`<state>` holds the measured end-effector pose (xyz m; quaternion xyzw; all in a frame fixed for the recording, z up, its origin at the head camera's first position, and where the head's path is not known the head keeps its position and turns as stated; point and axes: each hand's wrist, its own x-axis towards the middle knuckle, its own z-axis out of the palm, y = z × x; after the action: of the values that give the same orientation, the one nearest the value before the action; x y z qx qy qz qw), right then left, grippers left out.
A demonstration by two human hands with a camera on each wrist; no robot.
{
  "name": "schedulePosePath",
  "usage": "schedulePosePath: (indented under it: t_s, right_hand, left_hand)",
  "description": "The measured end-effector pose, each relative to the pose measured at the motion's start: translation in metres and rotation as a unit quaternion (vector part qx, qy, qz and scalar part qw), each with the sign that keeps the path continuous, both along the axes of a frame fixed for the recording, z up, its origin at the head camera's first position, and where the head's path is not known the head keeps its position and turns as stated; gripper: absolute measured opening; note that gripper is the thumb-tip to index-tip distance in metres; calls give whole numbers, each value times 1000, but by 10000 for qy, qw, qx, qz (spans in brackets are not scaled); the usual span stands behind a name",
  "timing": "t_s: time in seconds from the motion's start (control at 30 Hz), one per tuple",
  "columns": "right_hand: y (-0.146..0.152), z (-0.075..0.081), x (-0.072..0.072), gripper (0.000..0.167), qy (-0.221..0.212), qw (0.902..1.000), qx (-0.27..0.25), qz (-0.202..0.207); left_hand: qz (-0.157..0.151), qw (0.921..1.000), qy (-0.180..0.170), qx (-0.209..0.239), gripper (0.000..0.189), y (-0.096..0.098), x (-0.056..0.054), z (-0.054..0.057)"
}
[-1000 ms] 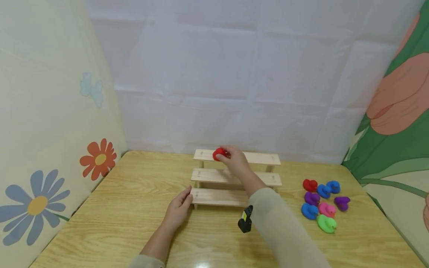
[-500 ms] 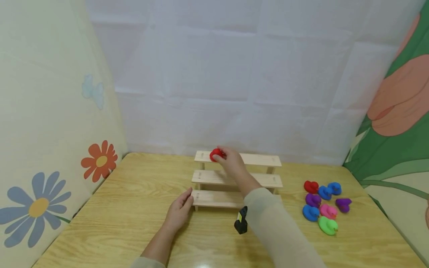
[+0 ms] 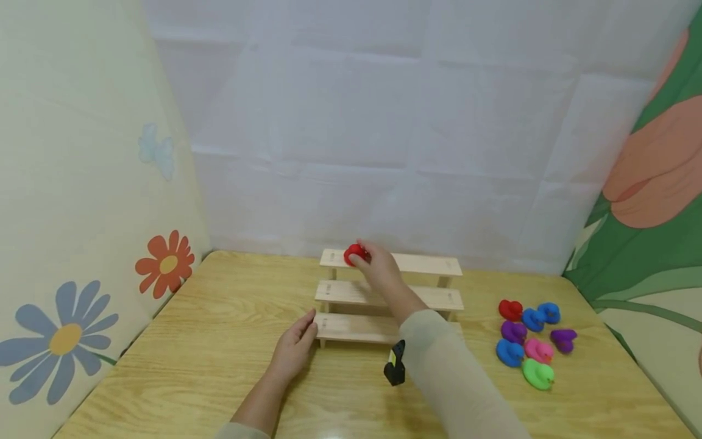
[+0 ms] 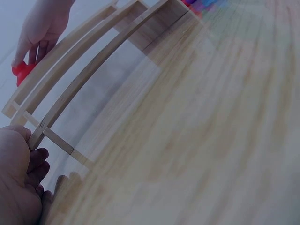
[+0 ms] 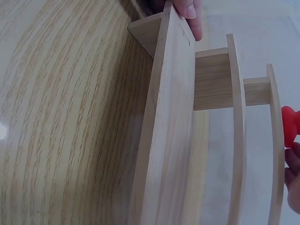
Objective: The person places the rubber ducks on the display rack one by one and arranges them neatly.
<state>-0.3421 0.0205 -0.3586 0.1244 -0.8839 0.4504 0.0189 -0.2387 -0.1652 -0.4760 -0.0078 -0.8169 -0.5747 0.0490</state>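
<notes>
A red rubber duck (image 3: 354, 253) is at the left part of the top board of a three-step wooden display shelf (image 3: 362, 328). My right hand (image 3: 379, 268) pinches this duck between thumb and fingers. In the right wrist view the red duck (image 5: 289, 126) is right at the top board's surface, partly cut off by the frame edge. My left hand (image 3: 293, 346) holds the left end of the lowest board. The left wrist view has its thumb side at the board's end, with the fingers of the left hand (image 4: 18, 173) curled below.
Several rubber ducks lie on the wooden table to the right of the shelf, among them a green duck (image 3: 538, 374), a pink duck (image 3: 539, 351) and a purple duck (image 3: 563, 340). A white cloth (image 3: 307, 134) hangs behind the table. A black device (image 3: 395, 364) sits at the right wrist.
My right hand has moved the red duck slightly left along the top board, then stayed nearly still. The left hand keeps its place at the lowest board.
</notes>
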Motion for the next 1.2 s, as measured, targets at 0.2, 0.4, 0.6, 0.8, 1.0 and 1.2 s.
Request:
schedulePosePath:
  t_s: [0.2, 0.4, 0.6, 0.8, 1.0, 1.2]
  right_hand:
    - [5, -1, 3, 61, -48, 9990, -435, -21]
    - [15, -2, 5, 57, -100, 9979, -637, -68]
    - [32, 0, 7, 49, 114, 9959, -899, -66]
    - [51, 1, 9, 48, 231, 9958, -881, -31]
    - [72, 3, 12, 49, 314, 9958, -856, 37]
    - [95, 3, 19, 49, 386, 9957, -839, 34]
  left_hand:
    - [19, 10000, -18, -75, 47, 0, 0, 1]
    - [25, 10000, 0, -84, 46, 0, -1, 1]
    - [14, 10000, 18, -82, 46, 1, 1, 1]
    - [40, 9999, -58, -91, 46, 1, 1, 1]
    - [27, 10000, -30, -71, 47, 0, -3, -1]
    - [11, 10000, -63, -61, 47, 1, -3, 0]
